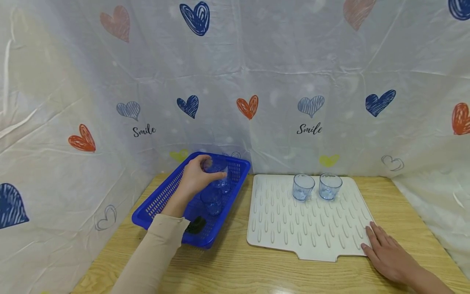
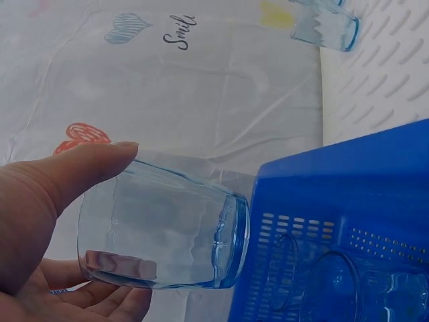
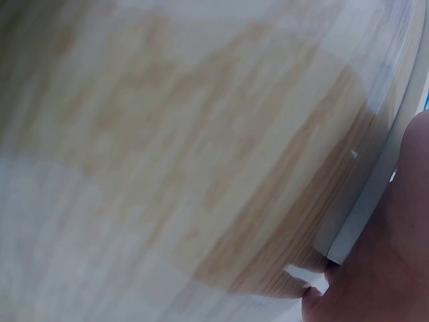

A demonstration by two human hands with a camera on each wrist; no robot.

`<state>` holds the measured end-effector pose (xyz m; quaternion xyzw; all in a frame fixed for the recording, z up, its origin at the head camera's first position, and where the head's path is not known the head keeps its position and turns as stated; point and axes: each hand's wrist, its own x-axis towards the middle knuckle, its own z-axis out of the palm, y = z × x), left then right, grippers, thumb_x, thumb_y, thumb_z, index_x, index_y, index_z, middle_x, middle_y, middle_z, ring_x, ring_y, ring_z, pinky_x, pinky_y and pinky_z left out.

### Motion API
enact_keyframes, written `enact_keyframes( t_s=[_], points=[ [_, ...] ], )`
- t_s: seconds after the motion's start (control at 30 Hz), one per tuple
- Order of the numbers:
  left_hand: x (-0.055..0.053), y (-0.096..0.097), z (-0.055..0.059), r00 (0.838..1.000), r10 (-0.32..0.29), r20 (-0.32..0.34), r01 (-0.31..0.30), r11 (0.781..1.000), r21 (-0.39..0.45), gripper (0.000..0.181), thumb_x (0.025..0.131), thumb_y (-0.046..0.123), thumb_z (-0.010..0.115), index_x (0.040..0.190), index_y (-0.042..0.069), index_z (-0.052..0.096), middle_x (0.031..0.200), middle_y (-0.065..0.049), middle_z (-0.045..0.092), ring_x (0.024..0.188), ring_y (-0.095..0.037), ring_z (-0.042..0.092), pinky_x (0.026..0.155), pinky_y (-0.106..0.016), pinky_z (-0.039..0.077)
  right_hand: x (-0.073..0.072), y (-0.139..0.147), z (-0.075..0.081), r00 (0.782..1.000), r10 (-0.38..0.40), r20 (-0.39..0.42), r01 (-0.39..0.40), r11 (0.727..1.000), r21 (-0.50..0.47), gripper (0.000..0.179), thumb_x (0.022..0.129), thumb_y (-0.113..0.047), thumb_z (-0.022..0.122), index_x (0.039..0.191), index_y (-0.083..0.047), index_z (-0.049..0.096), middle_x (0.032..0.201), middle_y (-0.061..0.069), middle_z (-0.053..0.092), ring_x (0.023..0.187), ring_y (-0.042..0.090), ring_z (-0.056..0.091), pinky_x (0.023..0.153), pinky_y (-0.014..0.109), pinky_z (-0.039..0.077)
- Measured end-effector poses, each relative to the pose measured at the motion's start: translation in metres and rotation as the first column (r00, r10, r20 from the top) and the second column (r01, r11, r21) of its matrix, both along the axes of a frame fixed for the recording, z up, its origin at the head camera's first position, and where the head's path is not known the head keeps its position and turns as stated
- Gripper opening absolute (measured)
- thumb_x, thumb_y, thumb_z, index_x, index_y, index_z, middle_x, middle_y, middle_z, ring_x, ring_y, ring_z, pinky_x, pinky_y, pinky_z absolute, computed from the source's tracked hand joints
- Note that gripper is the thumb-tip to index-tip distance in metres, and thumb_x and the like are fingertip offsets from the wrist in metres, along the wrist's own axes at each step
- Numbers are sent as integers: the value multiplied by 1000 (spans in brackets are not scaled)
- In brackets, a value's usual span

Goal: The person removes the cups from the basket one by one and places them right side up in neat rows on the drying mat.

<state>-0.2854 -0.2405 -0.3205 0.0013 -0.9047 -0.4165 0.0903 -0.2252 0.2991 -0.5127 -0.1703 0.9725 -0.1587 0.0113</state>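
Left hand (image 1: 193, 174), thumb and fingers curved round opposite sides of a bluish glass (image 2: 167, 221) near its rim, holds it over a blue basket (image 2: 335, 174). I'd expect it rigid, slick and breakable, best held there. Right hand (image 1: 390, 255), fingers extended, touches a white mat (image 1: 271, 204).

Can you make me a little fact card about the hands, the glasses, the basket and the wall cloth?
Left hand: holds a bluish glass over the blue basket
Right hand: rests at the near right corner of the white mat
On the mat: two upright glasses, side by side
In the basket: more glasses and a dark green thing, unclear
Table: wooden
Wall cloth: pale, with hearts and the word Smile
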Motion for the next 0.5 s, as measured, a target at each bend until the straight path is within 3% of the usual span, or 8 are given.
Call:
enact_keyframes(
  t_s=[0.5],
  points=[
    [-8, 19, 1, 999, -38, -4, 38, 999, -13, 89, 84, 35, 85, 154, 2, 41, 148, -20, 52, 136, -38, 50, 105, -56, 48, 0, 0, 0, 1000, -1, -9, 1, 1000, 3, 72, 110, -40, 44, 149, 20, 32, 157, 41, 24, 144, 59, 24, 110, 73, 24]
  ],
)
